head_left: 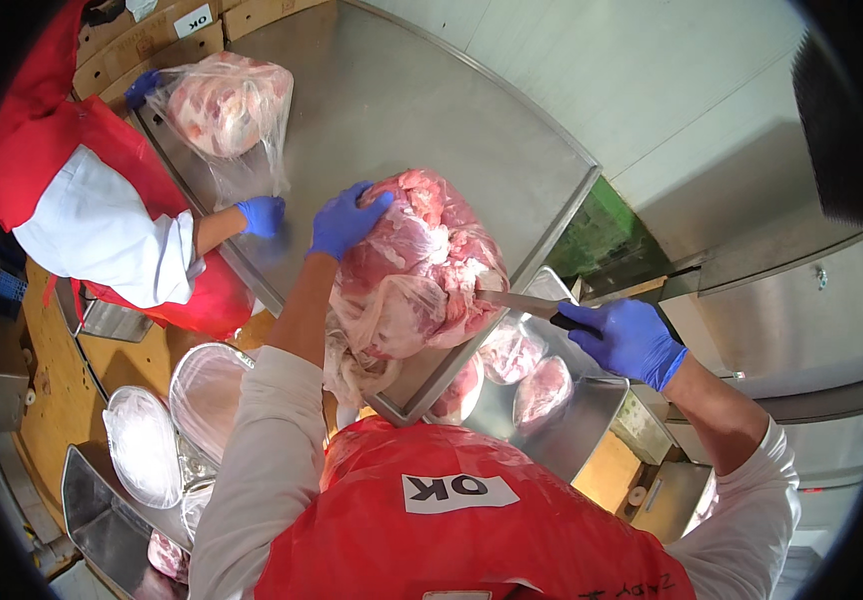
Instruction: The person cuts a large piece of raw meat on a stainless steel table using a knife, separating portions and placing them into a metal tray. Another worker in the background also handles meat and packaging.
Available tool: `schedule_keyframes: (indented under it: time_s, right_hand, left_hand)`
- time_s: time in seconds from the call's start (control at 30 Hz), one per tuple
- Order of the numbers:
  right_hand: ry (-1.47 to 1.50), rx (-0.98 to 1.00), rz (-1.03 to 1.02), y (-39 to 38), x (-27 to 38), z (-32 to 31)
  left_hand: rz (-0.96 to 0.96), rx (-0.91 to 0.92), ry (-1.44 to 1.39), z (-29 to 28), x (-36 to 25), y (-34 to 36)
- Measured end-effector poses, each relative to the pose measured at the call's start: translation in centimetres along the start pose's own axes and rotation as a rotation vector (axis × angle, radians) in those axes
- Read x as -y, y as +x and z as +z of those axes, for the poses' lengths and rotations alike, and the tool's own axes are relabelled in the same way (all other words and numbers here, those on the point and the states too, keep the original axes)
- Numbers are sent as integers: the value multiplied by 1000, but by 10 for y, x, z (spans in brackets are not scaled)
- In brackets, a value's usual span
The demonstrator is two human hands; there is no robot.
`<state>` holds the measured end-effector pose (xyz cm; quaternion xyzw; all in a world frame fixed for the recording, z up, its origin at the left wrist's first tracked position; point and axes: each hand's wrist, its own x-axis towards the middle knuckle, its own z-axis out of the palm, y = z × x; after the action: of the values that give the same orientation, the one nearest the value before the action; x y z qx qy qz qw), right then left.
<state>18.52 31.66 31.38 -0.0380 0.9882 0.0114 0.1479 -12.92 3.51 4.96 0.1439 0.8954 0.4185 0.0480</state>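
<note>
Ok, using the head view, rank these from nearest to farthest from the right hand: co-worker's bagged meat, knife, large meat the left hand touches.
1. Knife: held in the right hand, blade pointing left.
2. Large meat: left of the knife, touched by the left hand.
3. Co-worker's bagged meat: farthest, at upper left.

Black-lettered white labels (460, 493) stand on red apron (372, 540) and brown carton (112, 55)

Meat-processing room; steel table (392, 110); raw meat (407, 255); red aprons (372, 520)

Meat (417, 262) lies on the table (432, 110), another piece (237, 105) behind to its left, a tub (594, 412) before to its right
</note>
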Motion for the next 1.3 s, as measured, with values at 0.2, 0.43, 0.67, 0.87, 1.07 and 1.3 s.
schedule_keyframes:
  time_s: [0.2, 0.43, 0.67, 0.87, 1.07, 1.3]
  right_hand:
    - [-88, 10, -91, 19, -2, 5]
    - [24, -45, -2, 4, -16, 68]
    - [356, -267, 77, -21, -50, 224]
    - [773, -500, 65, -9, -41, 334]
    - [927, -552, 103, 5, 0, 389]
    - [1288, -707, 178, 25, 83, 442]
  left_hand:
    - [-2, -62, 38, -1, -7, -6]
    - [-31, -29, 9, 2, -10, 2]
    - [-41, 84, 76, 3, -12, 26]
    - [-28, 105, -35, 14, 4, 43]
    - [-6, 125, -58, 15, -9, 46]
    - [25, 125, -229, 24, 47, 64]
